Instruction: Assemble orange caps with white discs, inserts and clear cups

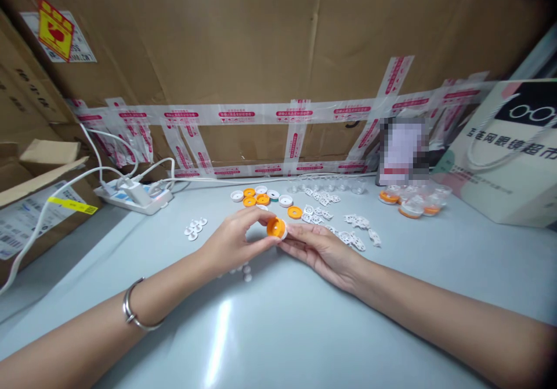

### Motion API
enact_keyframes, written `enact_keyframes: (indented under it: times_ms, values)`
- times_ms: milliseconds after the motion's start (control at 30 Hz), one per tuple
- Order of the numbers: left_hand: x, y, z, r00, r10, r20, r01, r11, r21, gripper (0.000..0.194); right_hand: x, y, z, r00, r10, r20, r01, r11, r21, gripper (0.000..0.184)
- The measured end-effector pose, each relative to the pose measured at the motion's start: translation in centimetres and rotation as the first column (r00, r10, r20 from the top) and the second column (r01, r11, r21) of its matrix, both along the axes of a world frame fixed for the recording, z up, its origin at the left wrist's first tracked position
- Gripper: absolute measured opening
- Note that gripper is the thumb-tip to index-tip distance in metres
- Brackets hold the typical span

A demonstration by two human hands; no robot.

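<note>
Between my two hands is a round orange plastic cap (273,227), its hollow side turned toward me and a white edge showing at its right. My left hand (235,235) pinches it from the left with thumb and fingertips. From the right, the fingertips of my right hand (326,252) close on the same cap at its white edge. Just beyond them lies a flat orange ring (295,212), near a group of orange and white caps (262,199). Small white moulded parts (351,240) lie behind my right hand. Several small white stemmed discs (194,228) rest to the left.
Clear plastic domes (331,185) line the back of the table. Capped domes (411,203) are stacked at the right beside a paper bag (500,157). A power strip (134,196) with white cables stands at the left. A large cardboard box (243,40) walls off the back.
</note>
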State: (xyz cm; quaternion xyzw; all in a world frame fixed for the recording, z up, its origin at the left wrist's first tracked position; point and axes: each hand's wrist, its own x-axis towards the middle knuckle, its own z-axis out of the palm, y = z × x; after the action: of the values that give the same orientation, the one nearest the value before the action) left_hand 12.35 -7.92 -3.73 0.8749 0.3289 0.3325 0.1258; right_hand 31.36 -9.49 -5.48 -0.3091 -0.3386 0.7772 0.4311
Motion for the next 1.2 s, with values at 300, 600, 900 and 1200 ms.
enact_keyframes:
  times_ms: [300,600,900,1200]
  values:
    - [0.39,-0.7,-0.01,0.997,0.076,0.022,-0.076,0.997,0.013,0.018,-0.06,0.0,-0.08,1.0,-0.016,0.015,0.016,1.0,-0.002,0.012]
    - [0.63,-0.82,-0.12,0.987,0.135,0.093,-0.119,0.981,-0.154,0.017,-0.29,-0.01,-0.12,0.999,-0.036,0.022,0.036,0.999,0.017,0.014]
    - [0.04,-0.38,-0.2,1.0,0.007,0.014,-0.006,0.998,-0.058,0.017,-0.13,-0.11,-0.09,0.999,-0.012,0.036,0.011,1.0,0.018,0.015]
    - [0.31,-0.72,-0.29,1.0,0.015,-0.019,-0.015,1.0,-0.003,0.012,-0.22,0.02,-0.29,0.998,-0.013,0.054,0.01,0.999,0.054,0.016]
